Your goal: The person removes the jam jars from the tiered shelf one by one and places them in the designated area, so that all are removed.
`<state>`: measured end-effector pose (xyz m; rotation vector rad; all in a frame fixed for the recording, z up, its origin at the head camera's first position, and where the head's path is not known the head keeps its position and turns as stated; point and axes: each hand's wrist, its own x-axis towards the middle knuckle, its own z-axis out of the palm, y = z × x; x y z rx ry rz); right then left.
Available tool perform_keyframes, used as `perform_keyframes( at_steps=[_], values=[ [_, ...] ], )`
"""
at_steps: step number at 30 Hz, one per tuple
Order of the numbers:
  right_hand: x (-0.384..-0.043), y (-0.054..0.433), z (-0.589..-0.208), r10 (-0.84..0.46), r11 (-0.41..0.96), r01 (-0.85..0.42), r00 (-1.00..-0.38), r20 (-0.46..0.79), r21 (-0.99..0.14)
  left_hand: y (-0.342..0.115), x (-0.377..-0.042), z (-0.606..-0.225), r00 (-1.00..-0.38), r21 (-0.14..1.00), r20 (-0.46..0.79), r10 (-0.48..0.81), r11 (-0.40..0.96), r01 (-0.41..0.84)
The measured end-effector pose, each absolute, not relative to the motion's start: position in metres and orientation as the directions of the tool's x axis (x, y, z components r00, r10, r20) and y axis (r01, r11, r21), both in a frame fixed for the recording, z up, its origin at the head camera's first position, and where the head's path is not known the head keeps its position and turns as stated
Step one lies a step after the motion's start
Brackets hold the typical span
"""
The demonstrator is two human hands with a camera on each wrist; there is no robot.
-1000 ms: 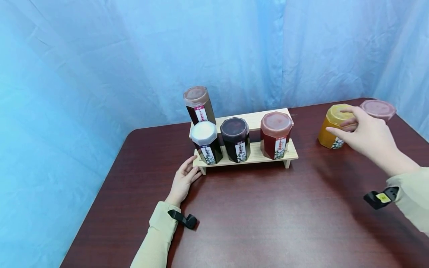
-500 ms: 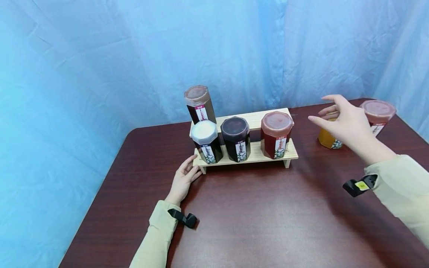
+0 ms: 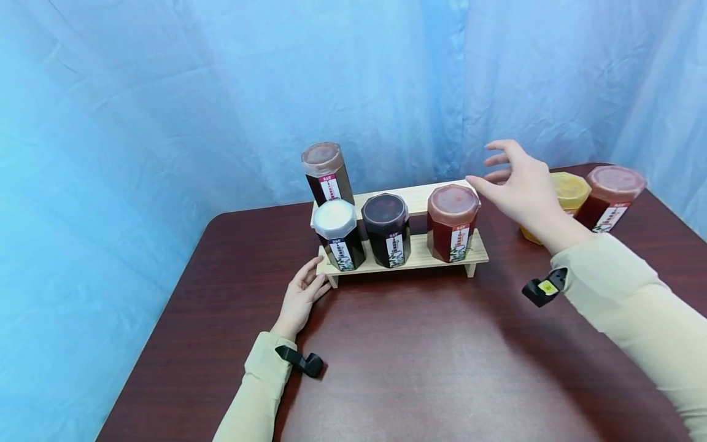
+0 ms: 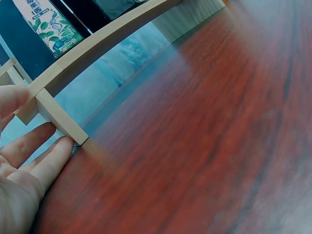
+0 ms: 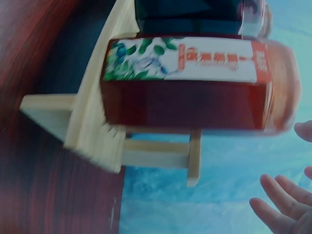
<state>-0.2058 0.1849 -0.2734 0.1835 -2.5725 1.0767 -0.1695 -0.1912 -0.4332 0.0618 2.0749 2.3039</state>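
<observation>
A two-tier wooden rack [image 3: 418, 253] stands on the table, with several lidded octagonal jars on it. My left hand [image 3: 298, 301] holds the rack's left end, its fingers against the shelf edge and leg [image 4: 62, 119] in the left wrist view. My right hand [image 3: 521, 184] is raised just right of the red jar [image 3: 454, 224], fingers spread and holding nothing. In the right wrist view its fingers [image 5: 285, 200] are apart from that jar's lid. On the lower tier also stand a white-lidded dark jar [image 3: 338, 236] and a dark-purple jar [image 3: 386, 230].
A tall brown-lidded jar [image 3: 327, 172] stands on the upper tier's left end. At the right of the dark wood table [image 3: 409, 350], a yellow jar [image 3: 569, 189], partly hidden by my right arm, stands beside another red jar [image 3: 613, 196]. Blue curtains [image 3: 331, 80] hang behind.
My right hand has moved left from above the yellow jar to beside the red jar on the rack, with nothing in it. My left hand has stayed at the rack's end.
</observation>
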Motion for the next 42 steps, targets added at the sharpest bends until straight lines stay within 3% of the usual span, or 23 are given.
perform_keyframes(
  at_steps=[15,25,42],
  values=[
    [-0.211,0.136,-0.262,-0.097,0.685,-0.357,-0.908,0.407,-0.635,-0.192,-0.169,-0.434,-0.998,0.995,-0.001,0.058,-0.103,-0.007],
    [-0.215,0.109,-0.261,-0.193,0.709,-0.440,-0.873,0.448,-0.551,-0.192,-0.170,-0.435,-0.998,0.995,0.013,0.059,-0.098,0.007],
    [-0.221,0.073,-0.265,-0.266,0.680,-0.440,-0.894,0.361,-0.587,-0.192,-0.170,-0.433,-0.999,0.997,0.006,0.047,-0.079,0.002]
  ],
)
